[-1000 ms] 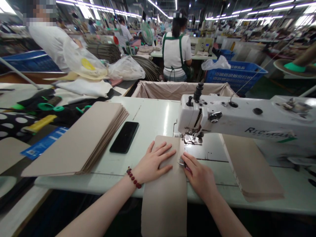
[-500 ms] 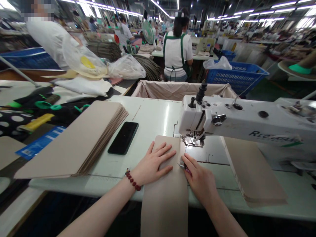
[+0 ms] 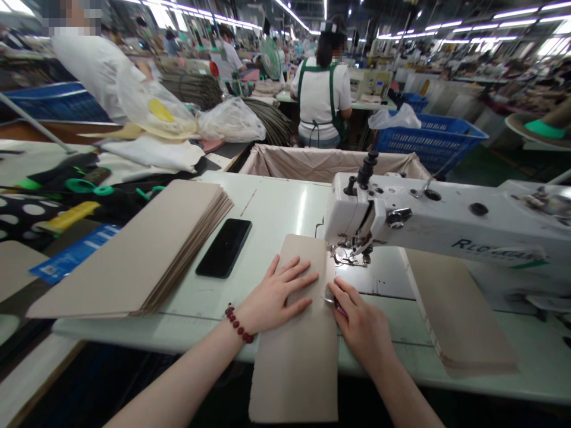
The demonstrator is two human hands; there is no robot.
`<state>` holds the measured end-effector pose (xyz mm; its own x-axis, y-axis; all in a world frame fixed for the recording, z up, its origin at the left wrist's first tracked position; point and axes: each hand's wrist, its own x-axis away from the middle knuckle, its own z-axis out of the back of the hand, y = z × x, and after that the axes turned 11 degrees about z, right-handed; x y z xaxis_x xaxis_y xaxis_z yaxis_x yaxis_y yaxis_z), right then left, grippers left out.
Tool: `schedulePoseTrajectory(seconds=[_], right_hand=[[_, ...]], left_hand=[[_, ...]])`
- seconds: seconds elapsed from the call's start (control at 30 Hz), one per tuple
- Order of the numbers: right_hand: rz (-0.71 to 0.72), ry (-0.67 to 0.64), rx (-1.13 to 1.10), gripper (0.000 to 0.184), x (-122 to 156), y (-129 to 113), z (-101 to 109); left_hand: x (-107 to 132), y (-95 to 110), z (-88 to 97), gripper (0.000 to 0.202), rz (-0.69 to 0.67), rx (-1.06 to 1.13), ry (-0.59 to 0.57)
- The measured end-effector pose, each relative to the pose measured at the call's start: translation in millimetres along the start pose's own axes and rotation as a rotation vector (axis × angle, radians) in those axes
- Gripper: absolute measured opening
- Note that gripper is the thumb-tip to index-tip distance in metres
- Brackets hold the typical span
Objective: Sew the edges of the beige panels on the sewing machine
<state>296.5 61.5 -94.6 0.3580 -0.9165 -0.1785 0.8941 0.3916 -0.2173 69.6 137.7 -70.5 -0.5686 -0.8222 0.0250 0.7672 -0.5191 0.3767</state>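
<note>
Left hand (image 3: 275, 302) spread flat on beige panel (image 3: 297, 371) | panel on desk (image 3: 272, 205) beside sewing machine (image 3: 428, 211), overhanging front edge | right hand (image 3: 364, 326) gripping small metal-tipped tool (image 3: 329, 300) | behind: cloth-lined bin (image 3: 339, 164), contents unseen; blue basket (image 3: 430, 144), plastic bag (image 3: 396, 117) at rim

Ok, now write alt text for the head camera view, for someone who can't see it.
A person's left hand lies flat on a beige panel beside a white sewing machine; the right hand holds a small metal-tipped tool at the panel's right edge. A black phone and a stack of beige panels lie to the left.
</note>
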Motion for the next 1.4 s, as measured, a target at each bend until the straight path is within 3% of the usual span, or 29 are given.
schedulePoseTrajectory(seconds=[1.4], right_hand=[[-0.017, 0.018, -0.047, 0.046, 1.1, 0.6, 1.1]], left_hand=[[0.2, 1.3, -1.2, 0.049, -0.047, -0.055, -0.011]])
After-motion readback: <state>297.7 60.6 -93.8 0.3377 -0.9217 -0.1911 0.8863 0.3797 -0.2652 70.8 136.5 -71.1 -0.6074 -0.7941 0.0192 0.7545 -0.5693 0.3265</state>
